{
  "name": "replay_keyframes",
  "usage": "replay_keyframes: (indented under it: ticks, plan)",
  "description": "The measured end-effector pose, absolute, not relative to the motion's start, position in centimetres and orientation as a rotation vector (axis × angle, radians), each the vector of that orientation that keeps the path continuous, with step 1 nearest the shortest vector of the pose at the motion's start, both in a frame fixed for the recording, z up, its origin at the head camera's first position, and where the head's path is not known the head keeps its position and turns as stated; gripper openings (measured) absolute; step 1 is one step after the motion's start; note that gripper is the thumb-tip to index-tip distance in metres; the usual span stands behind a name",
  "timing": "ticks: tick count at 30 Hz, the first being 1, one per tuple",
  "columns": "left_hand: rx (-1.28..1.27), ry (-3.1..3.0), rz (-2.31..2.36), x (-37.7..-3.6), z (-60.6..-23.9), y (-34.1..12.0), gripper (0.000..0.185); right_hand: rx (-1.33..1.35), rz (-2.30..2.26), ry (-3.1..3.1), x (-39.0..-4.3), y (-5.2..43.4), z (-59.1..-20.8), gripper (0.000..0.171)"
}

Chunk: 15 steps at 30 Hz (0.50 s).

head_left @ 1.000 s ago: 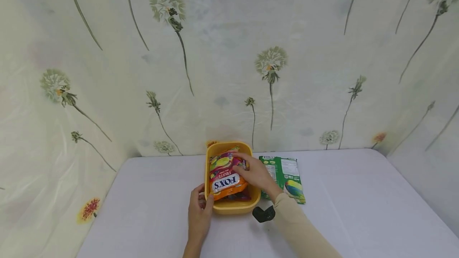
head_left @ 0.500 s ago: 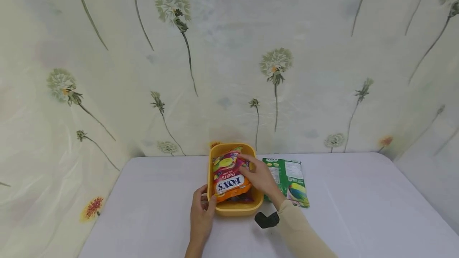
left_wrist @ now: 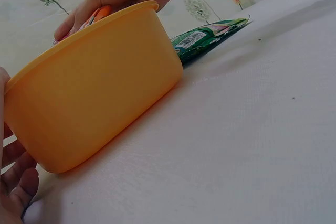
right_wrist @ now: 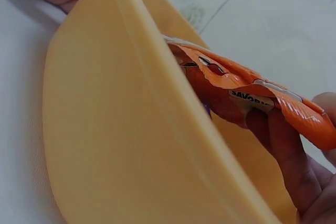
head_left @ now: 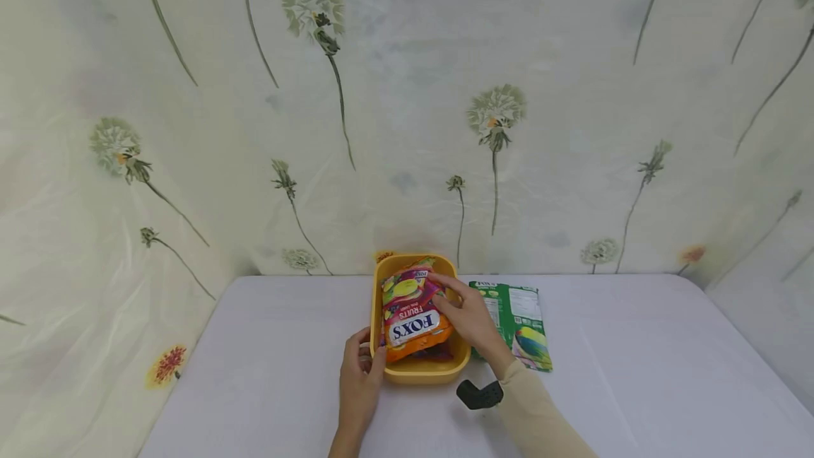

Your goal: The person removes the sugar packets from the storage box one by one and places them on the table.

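Note:
A yellow plastic container stands on the table, and candy bags lie in it. The top bag is a red and orange Fox's candy bag, upside down to me. My right hand reaches over the container's right side and pinches this bag's edge. In the right wrist view, the fingers are under the orange part of the bag, with the thumb on top. My left hand holds the container at its near left corner, the thumb at the rim. Another bag below is mostly hidden.
A green candy bag lies flat on the table just right of the container, partly behind my right forearm. The white-covered table meets a dandelion-patterned cloth behind the container.
The whole head view has shifted, so everything appears slightly farther right. Both hands keep their places on the bag and the container, with hardly any movement between them.

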<state>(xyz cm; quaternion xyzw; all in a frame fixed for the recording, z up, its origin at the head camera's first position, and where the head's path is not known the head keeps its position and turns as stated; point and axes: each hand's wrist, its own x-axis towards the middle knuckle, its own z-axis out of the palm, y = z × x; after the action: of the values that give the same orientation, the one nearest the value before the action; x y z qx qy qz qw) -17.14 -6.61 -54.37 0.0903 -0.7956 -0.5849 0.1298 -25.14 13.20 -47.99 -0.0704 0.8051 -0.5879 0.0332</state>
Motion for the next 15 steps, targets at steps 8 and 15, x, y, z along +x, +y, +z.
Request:
replay_keyframes:
  ticks: [8, 15]
  plan:
    - [0.275, -2.325, -1.702, -17.20, -54.50, -6.48, 0.038, -0.237, -1.861, 2.452, -24.81, 13.76, -48.01, 0.037]
    - [0.262, -2.326, -1.674, -17.25, -54.55, -6.59, 0.039, -0.175, -1.838, 2.461, -24.56, 14.19, -47.88, 0.038]
